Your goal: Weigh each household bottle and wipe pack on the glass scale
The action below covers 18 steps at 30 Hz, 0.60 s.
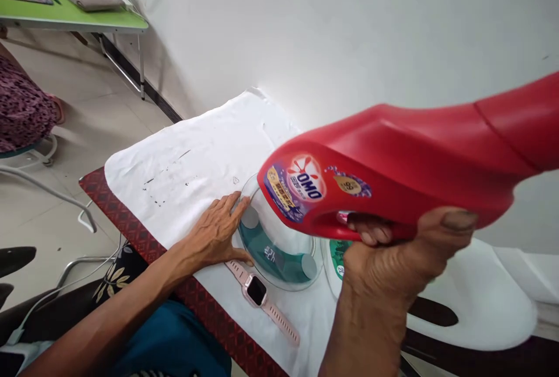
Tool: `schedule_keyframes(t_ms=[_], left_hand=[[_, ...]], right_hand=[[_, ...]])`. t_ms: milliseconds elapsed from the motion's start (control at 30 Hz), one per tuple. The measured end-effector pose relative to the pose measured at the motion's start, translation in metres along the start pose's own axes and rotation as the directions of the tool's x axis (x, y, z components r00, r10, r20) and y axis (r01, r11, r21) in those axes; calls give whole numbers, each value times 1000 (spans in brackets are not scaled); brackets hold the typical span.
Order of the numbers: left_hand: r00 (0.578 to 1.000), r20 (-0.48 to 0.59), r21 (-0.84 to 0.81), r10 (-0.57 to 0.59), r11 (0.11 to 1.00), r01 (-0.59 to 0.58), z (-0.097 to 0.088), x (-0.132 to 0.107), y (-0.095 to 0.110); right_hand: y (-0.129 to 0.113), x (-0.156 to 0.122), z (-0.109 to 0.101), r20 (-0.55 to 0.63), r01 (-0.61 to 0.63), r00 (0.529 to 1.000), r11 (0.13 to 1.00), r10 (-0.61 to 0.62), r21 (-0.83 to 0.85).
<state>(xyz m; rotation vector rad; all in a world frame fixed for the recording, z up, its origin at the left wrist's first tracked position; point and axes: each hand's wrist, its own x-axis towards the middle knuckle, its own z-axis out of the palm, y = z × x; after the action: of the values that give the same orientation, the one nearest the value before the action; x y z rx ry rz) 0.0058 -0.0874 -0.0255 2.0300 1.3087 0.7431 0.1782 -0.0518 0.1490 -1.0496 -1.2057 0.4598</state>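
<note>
My right hand has its fingers through the handle of a red OMO detergent bottle. The bottle is tilted, cap end towards the upper right, its base over a round glass scale. Lit digits show on the scale's teal band, though I cannot read them surely. My left hand lies open with fingers spread at the scale's left edge. Near its thumb rests a smartwatch with a pink strap. A white jug with a green label is partly hidden behind my right hand and forearm.
The table has a white cloth over a dark red patterned cover. Behind it rises a pale wall. A green folding table stands at the upper left, near a person's patterned clothing. A white cable hangs at the left.
</note>
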Motion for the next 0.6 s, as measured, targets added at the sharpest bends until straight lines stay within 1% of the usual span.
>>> schedule_keyframes(t_ms=[67, 133, 200, 267, 400, 500, 600], left_hand=[[1000, 3, 3, 8, 1000, -8, 0, -1, -1], [1000, 3, 10, 22, 1000, -22, 1, -1, -1], [1000, -13, 17, 22, 1000, -22, 2, -1, -2], [999, -36, 25, 15, 1000, -15, 2, -1, -2], [999, -37, 32, 18, 999, -17, -1, 0, -1], [1000, -20, 47, 22, 999, -21, -6, 1, 1], [1000, -2, 55, 20, 998, -20, -11, 3, 2]], right_hand=[[5, -6, -18, -56, -19, 998, 999, 17, -40], [12, -12, -33, -91, -67, 994, 997, 62, -47], [21, -17, -45, -110, -110, 988, 993, 105, -39], [30, -21, -54, -132, -125, 984, 991, 119, -39], [44, -25, -63, -159, -136, 979, 990, 129, -33], [46, -21, -64, -124, -144, 982, 989, 139, -29], [52, -16, -67, -97, -85, 992, 991, 75, -104]])
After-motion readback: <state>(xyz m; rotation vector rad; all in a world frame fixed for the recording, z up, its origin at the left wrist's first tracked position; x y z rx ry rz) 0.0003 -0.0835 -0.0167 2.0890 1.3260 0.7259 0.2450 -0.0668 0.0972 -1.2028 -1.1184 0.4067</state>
